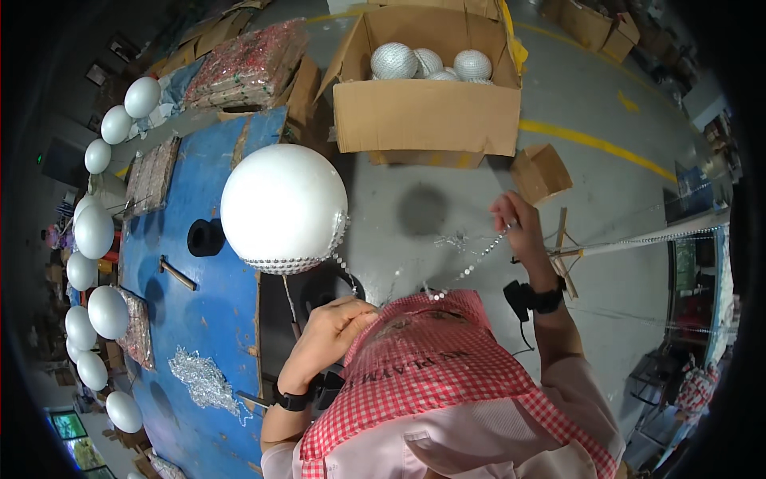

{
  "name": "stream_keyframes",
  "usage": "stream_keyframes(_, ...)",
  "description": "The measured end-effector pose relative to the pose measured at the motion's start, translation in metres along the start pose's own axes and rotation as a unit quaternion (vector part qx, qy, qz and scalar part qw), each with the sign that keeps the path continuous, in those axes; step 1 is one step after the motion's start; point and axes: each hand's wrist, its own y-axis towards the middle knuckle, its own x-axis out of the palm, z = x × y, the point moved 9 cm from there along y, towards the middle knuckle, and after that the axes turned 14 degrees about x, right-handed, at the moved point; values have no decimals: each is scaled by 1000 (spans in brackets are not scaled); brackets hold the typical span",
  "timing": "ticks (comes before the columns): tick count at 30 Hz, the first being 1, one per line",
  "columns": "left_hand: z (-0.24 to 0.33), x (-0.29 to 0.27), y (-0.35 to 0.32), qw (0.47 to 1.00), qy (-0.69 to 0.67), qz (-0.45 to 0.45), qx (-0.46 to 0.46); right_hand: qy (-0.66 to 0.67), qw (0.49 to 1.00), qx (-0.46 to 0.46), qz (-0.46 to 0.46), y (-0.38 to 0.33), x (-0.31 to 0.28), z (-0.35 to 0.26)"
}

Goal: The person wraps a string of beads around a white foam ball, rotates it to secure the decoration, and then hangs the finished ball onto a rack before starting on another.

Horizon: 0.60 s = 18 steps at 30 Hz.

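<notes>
A big white ball (283,203) is at the left of centre, beside the blue table's edge. Rows of silvery beads (279,265) ring its underside. From its lower right a bead strand (343,267) hangs down to my left hand (335,326), whose fingers are closed; the strand passes out of sight there. Over the grey floor, my right hand (520,227) is raised and pinches another stretch of bead strand (471,270), which slopes down to my apron (431,351). Whether the two stretches join is hidden.
On the blue table (215,279) lie a hammer (177,273), a black ring (206,238) and a silvery bead heap (203,379). White balls (93,231) line the left. A carton (427,118) holds beaded balls ahead; a smaller box (542,173) sits right of it.
</notes>
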Motion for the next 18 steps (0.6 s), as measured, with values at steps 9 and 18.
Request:
stream_keyframes(9,-5,24,-3,989,114,-77,54,-192,975,3,-108,-13,24,-32)
stream_keyframes(18,13,33,19,999,-31,-34,4,-179,925,-125,-310,-73,124,-93)
